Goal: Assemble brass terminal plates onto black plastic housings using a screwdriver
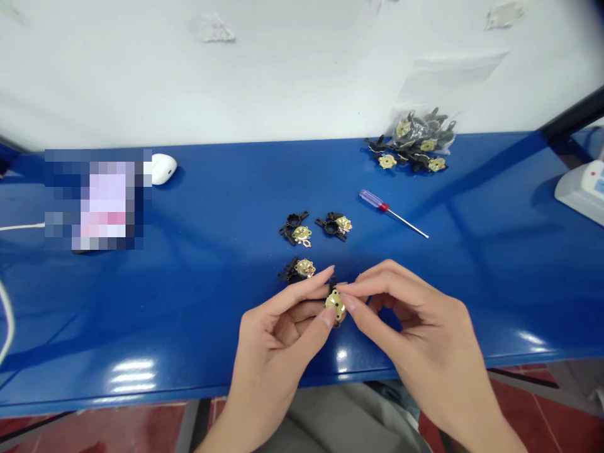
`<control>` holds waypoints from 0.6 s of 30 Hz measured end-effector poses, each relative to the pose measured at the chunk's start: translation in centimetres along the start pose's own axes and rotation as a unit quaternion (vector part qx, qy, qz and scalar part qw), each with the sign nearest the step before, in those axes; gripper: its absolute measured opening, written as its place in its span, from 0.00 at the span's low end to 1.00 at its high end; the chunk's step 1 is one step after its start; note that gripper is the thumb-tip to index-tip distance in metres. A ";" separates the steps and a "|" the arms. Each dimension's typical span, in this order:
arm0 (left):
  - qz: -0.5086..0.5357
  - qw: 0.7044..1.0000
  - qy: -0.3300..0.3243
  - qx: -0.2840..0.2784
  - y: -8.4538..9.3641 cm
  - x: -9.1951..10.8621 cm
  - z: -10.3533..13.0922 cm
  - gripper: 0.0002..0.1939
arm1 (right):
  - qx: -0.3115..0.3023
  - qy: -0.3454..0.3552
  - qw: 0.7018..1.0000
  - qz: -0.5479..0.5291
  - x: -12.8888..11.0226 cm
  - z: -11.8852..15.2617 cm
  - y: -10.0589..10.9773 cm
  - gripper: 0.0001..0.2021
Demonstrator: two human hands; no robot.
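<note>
Between my two hands is a small black part with a round brass-coloured plate (pixel 335 304) on its face. My left hand (pixel 283 333) grips it from the left, thumb on the plate's lower edge. From the right, the thumb and forefinger of my right hand (pixel 415 327) pinch its upper right edge. Much of the black part behind the plate is hidden by fingers. Just beyond my left fingertips lies a similar black-and-brass part (pixel 304 268). Two more sets, a left one (pixel 295 221) and a right one (pixel 333 225), lie farther back, each a black ring-shaped housing beside a brass plate.
A screwdriver (pixel 383 206) with a clear purple and red handle lies right of the parts. Behind it, a plastic bag (pixel 425 129) and a loose pile (pixel 413 160) hold more such parts. A blurred-out device (pixel 108 204) and white mouse (pixel 163 169) are at left; a white device (pixel 582 192) stands right.
</note>
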State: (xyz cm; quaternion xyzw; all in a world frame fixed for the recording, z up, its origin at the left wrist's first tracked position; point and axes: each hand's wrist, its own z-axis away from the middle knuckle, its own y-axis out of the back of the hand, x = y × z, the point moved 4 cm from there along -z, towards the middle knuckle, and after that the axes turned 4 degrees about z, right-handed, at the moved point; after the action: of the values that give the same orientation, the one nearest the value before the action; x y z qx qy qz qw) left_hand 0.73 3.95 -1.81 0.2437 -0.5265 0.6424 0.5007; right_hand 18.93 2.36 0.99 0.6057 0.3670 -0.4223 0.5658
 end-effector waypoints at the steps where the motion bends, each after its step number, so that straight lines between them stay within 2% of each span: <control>1: 0.001 1.000 0.000 0.001 0.0 0.0 0.0 0.19 | -0.001 0.001 1.000 -0.002 0.0 0.0 0.0 0.08; 18: 0.038 0.999 0.009 -0.019 0.2 0.0 -0.2 0.19 | -0.006 -0.005 1.000 0.000 -0.1 0.3 0.1 0.07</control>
State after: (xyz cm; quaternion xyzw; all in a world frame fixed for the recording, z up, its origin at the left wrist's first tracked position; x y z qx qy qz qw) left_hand 0.63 4.12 -2.00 0.2085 -0.5433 0.6525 0.4854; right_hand 18.96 2.08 1.09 0.6003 0.3666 -0.4231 0.5711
